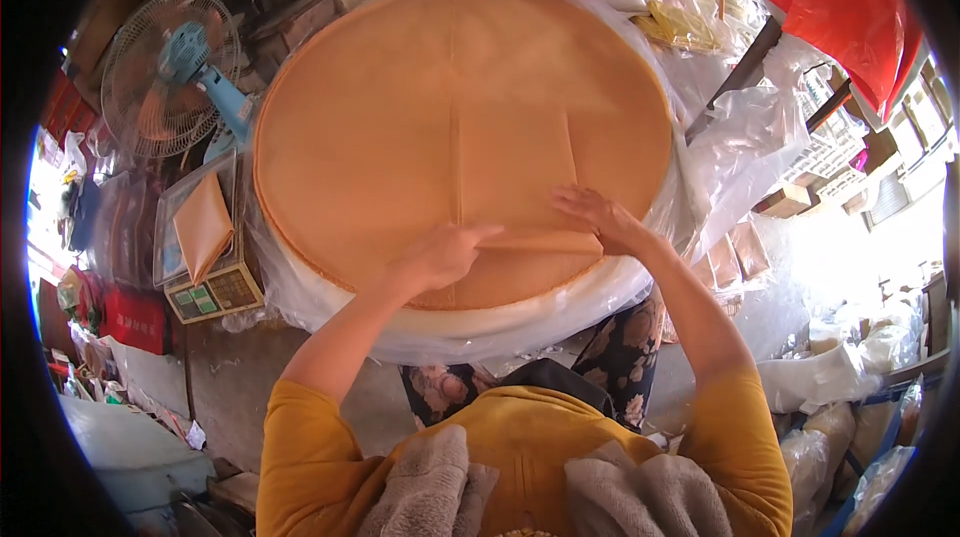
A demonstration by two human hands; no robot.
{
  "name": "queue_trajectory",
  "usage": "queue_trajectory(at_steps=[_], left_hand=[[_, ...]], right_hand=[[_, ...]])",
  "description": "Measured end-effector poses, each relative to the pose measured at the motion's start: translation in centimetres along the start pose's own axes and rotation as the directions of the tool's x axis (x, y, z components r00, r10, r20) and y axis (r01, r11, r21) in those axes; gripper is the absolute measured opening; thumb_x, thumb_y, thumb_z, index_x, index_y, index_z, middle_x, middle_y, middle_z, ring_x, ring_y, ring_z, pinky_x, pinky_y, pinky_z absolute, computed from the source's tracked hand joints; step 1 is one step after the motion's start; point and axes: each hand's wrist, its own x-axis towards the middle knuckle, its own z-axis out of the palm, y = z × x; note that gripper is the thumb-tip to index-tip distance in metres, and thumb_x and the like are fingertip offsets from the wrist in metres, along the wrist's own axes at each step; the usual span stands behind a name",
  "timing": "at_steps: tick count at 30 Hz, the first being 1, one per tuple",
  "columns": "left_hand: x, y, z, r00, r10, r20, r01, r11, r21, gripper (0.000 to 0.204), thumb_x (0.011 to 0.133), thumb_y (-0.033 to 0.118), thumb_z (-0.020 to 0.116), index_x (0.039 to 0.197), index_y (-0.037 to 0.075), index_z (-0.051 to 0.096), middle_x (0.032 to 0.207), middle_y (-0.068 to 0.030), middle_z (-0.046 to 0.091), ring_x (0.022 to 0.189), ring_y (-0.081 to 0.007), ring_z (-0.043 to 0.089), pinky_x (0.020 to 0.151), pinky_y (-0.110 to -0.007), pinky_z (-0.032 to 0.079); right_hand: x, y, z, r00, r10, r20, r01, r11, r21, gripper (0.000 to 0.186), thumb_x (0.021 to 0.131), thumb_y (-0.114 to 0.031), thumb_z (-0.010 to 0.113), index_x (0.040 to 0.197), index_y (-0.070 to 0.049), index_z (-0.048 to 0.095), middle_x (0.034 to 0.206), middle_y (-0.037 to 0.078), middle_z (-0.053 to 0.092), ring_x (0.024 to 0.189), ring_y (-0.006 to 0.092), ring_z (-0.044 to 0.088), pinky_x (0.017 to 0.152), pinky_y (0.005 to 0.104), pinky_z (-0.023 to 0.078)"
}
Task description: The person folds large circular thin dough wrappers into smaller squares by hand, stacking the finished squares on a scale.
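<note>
A broad stack of thin, round orange-tan sheets (350, 137) lies on a support wrapped in clear plastic. On its right half, a sheet is partly folded into a squarish panel (515, 172), with a straight crease along its left side and a flap at its near edge. My right hand (597, 217) rests at the panel's near right corner, fingers spread and holding nothing. Over the near left corner is my left hand (440, 255), its index finger stretched along the flap. The other fingers of the left hand are partly hidden.
Left of the stack, a folded orange-tan sheet (203, 227) lies on a box (215, 287). A blue standing fan (190, 62) is behind it. Loose clear plastic (745, 152) and a red sheet (820, 7) hang at the right. My legs are against the near side.
</note>
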Motion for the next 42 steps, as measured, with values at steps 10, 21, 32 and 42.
queue_trajectory(at_steps=[10, 21, 32, 42], left_hand=[[0.5, -7.0, 2.5, 0.879, 0.113, -0.462, -0.186, 0.976, -0.116, 0.04, 0.089, 0.017, 0.063, 0.127, 0.009, 0.052, 0.109, -0.0106, 0.062, 0.089, -0.0207, 0.062, 0.079, -0.032, 0.048], [6.2, -4.5, 0.6, 0.771, -0.34, -0.538, 0.223, 0.936, -0.272, 0.042, 0.086, 0.024, 0.061, 0.123, 0.006, 0.051, 0.1, -0.0145, 0.063, 0.091, -0.0284, 0.06, 0.077, -0.039, 0.048], [13.1, -4.1, -0.3, 0.874, -0.105, -0.474, 0.215, 0.959, 0.185, 0.062, 0.094, 0.052, 0.043, 0.144, 0.017, 0.035, 0.15, -0.0163, 0.027, 0.141, -0.0347, 0.019, 0.113, -0.051, 0.017], [14.5, -5.8, 0.9, 0.865, -0.107, -0.49, 0.211, 0.964, 0.161, 0.061, 0.093, 0.05, 0.044, 0.145, 0.019, 0.033, 0.151, -0.0135, 0.027, 0.142, -0.0307, 0.018, 0.114, -0.049, 0.015]], right_hand=[[-0.1, -1.4, 0.9, 0.938, 0.279, -0.208, -0.209, 0.93, 0.302, 0.025, 0.086, -0.02, 0.062, 0.104, -0.004, 0.066, 0.094, 0.012, 0.068, 0.088, 0.0261, 0.065, 0.08, 0.0358, 0.051], [6.2, 1.4, 2.1, 0.542, 0.792, -0.28, -0.773, 0.601, 0.202, 0.028, 0.085, -0.032, 0.063, 0.078, -0.005, 0.059, 0.071, 0.012, 0.063, 0.073, 0.0279, 0.062, 0.066, 0.0402, 0.047], [9.7, 0.0, 1.5, 0.833, 0.393, -0.389, -0.529, 0.774, -0.349, 0.057, 0.089, -0.028, 0.056, 0.14, -0.01, 0.037, 0.144, 0.016, 0.035, 0.134, 0.0344, 0.033, 0.109, 0.0466, 0.028], [11.8, 2.6, 3.4, 0.94, 0.301, -0.163, -0.342, 0.858, -0.384, 0.053, 0.098, -0.042, 0.037, 0.145, -0.017, 0.032, 0.152, 0.008, 0.025, 0.142, 0.0289, 0.017, 0.112, 0.0529, 0.017]])
